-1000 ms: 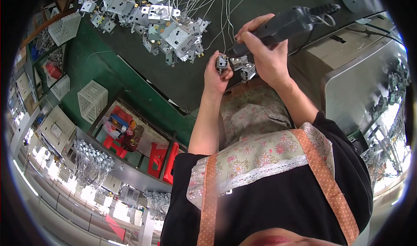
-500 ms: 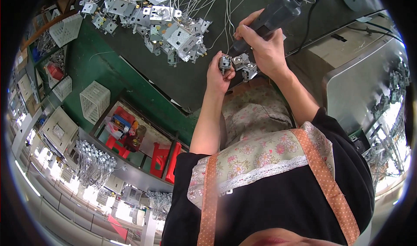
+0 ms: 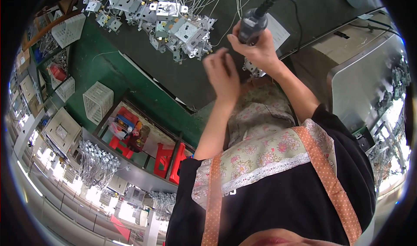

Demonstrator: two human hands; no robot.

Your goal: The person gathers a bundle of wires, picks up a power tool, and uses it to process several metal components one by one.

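A black corded power tool, shaped like an electric screwdriver [image 3: 253, 25], is gripped by my right hand [image 3: 260, 50] over the dark worktop, its cord end pointing up and away. Its working tip is hidden by the hand. Just below that hand lie some small metal thermostat-like units [image 3: 256, 69], partly covered. To the left, my left hand [image 3: 222, 74] is blurred by motion, with its fingers apart and nothing visible in them. Beyond it sits a heap of silvery metal units [image 3: 184, 31] with thin pale wires trailing off.
A white paper sheet [image 3: 277, 34] lies right of the tool, near its black cord [image 3: 299, 28]. A cardboard box [image 3: 328, 50] and a metal panel [image 3: 362, 72] stand at the right. On the left are a white plastic basket [image 3: 98, 101] and red stools [image 3: 163, 157].
My left hand has let go of the metal unit it held and moved up slightly. My right hand has lifted the tool away and turned it more upright, uncovering the paper sheet.
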